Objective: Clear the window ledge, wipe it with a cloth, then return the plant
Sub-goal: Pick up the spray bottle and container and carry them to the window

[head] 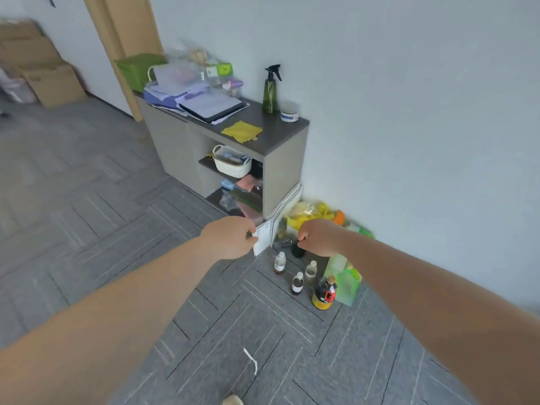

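Left hand pinches a white card; right hand grips a dark bottle by its top.

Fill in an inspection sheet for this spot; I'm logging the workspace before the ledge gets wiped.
Surface: dark cabinet top; grey carpet floor. No window ledge in view.
Job's things: yellow cloth lying flat on the cabinet top; green spray bottle upright near the wall. No plant seen.
Clutter: papers and folders piled on the cabinet; white basket on a shelf; small bottles standing on the floor; bags against the wall.
Grippers: left hand pinches a white sheet; right hand grips a dark bottle.
Cables: nothing seen.
Surroundings: pale wall, wooden door frame, cardboard boxes.
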The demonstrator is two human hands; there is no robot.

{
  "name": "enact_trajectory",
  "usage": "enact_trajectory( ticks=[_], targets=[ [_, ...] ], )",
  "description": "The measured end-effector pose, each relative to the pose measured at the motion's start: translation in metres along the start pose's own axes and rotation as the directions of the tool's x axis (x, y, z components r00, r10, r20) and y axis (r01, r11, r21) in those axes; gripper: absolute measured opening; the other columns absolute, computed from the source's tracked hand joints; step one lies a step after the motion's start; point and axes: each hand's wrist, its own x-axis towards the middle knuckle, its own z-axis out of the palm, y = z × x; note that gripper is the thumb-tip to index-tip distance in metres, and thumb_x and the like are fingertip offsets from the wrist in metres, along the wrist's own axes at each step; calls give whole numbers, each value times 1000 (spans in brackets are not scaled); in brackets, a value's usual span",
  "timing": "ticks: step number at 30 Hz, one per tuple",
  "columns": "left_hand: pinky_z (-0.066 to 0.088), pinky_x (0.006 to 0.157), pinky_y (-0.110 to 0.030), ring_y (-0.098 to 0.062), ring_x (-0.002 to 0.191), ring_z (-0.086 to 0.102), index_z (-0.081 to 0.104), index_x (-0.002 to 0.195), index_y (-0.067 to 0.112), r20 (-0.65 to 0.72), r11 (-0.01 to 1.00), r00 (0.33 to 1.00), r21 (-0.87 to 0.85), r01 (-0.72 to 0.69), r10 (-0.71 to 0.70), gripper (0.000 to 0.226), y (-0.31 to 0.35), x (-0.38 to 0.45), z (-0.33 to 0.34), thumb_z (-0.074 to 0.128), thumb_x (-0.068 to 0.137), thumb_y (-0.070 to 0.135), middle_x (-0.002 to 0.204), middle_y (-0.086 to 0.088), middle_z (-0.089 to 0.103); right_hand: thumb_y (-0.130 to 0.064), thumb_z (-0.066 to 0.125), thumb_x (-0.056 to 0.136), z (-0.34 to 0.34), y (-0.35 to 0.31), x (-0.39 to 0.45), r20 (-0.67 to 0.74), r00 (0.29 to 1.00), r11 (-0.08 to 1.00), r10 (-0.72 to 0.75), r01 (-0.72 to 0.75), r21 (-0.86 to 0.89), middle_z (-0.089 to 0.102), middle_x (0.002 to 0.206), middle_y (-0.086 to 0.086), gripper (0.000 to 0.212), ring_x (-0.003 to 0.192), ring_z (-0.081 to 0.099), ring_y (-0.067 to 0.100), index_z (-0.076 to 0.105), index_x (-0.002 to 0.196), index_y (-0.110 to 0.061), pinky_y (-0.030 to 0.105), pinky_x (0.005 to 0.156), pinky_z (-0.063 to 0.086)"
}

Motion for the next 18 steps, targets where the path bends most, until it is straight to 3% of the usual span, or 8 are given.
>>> enact_trajectory(
  ticks=[4, 8, 13, 18],
  targets=[
    [47, 87, -39, -26, 100, 58, 60, 115, 9, -6, 998, 999, -51, -48, 48, 38, -57, 81, -27, 41, 98, 37, 114, -9, 63, -22, 34, 101, -41, -18, 72, 16, 996, 996, 83, -83, -19, 57, 131, 9, 37, 121, 52, 29, 59, 125, -7, 37, 94, 40],
    [47, 79, -34, -20, 94, 57, 63, 108, 17, -36, 993, 996, -77, -85, 83, 32, -102, 152, -46, 42, 97, 38, 107, -1, 64, -23, 38, 100, -72, -25, 131, -24, 988, 988, 150, -149, 46, 59, 126, 16, 37, 112, 59, 31, 61, 121, -3, 37, 91, 48],
    [45, 75, -32, -24, 88, 57, 66, 104, 12, -38, 986, 989, -84, -143, 140, 29, -130, 230, -73, 47, 95, 33, 98, -5, 62, -22, 45, 97, -98, -12, 207, -19, 976, 968, 217, -212, 131, 58, 128, 10, 33, 107, 61, 27, 61, 123, -9, 35, 88, 49],
    [50, 75, -36, -27, 94, 62, 68, 106, 8, -45, 984, 986, -67, -162, 160, 31, -164, 315, -102, 49, 95, 30, 102, -7, 64, -32, 51, 96, -121, 4, 315, -55, 973, 952, 225, -208, 224, 54, 136, 3, 37, 128, 47, 24, 56, 128, -16, 34, 102, 40]
  ],
)
